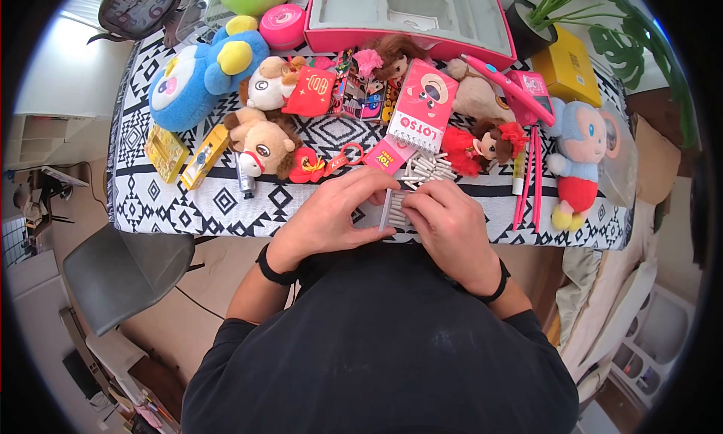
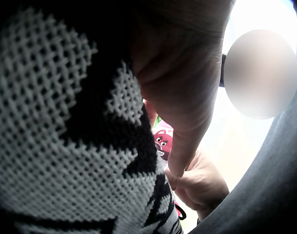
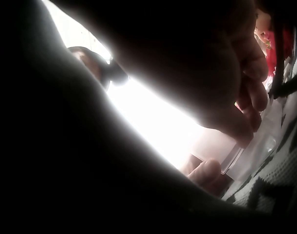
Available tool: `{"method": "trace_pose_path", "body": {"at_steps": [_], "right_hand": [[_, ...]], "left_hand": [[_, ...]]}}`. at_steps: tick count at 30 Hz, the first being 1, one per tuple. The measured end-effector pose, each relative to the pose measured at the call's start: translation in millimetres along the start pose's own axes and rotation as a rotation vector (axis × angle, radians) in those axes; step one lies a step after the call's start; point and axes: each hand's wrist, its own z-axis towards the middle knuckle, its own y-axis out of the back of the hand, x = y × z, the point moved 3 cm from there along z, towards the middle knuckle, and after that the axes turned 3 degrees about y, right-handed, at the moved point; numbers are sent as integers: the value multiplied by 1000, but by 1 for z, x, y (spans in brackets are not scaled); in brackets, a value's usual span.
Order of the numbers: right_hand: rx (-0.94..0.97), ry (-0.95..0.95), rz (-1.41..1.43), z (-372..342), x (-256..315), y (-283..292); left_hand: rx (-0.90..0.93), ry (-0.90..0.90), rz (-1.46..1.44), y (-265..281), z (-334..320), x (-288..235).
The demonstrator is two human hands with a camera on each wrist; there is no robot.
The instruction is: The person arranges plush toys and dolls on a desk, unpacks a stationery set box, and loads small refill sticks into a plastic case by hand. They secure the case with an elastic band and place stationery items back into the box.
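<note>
My left hand (image 1: pixel 337 212) grips a small clear plastic box (image 1: pixel 385 210) by its edges near the table's front edge. Short white sticks (image 1: pixel 397 212) lie side by side inside it. My right hand (image 1: pixel 449 222) has its thumb and curled fingertips together at the box's right side. In the right wrist view those fingertips (image 3: pixel 243 138) are right at the clear box's edge; I cannot tell whether they pinch a stick. Just beyond the hands, a loose pile of white sticks (image 1: pixel 429 167) lies on the cloth. A pink Lotso notepad (image 1: pixel 424 103) lies behind the pile.
Plush toys, such as a horse (image 1: pixel 261 137) at left and a blue-and-red one (image 1: pixel 578 159) at right, surround the work area. A red-dressed doll (image 1: pixel 482 149) and pink sticks (image 1: pixel 529 178) are right of the pile. A large pink box (image 1: pixel 407 41) stands at the back.
</note>
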Motion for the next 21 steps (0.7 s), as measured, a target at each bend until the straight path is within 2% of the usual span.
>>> {"method": "trace_pose_path", "body": {"at_steps": [6, 11, 21], "right_hand": [[-61, 10, -81, 0, 6, 8], [38, -11, -92, -1, 6, 6], [59, 10, -70, -4, 0, 1]], "left_hand": [[-5, -11, -2, 0, 0, 1], [0, -4, -2, 1, -1, -1], [-2, 0, -7, 0, 0, -1]]}}
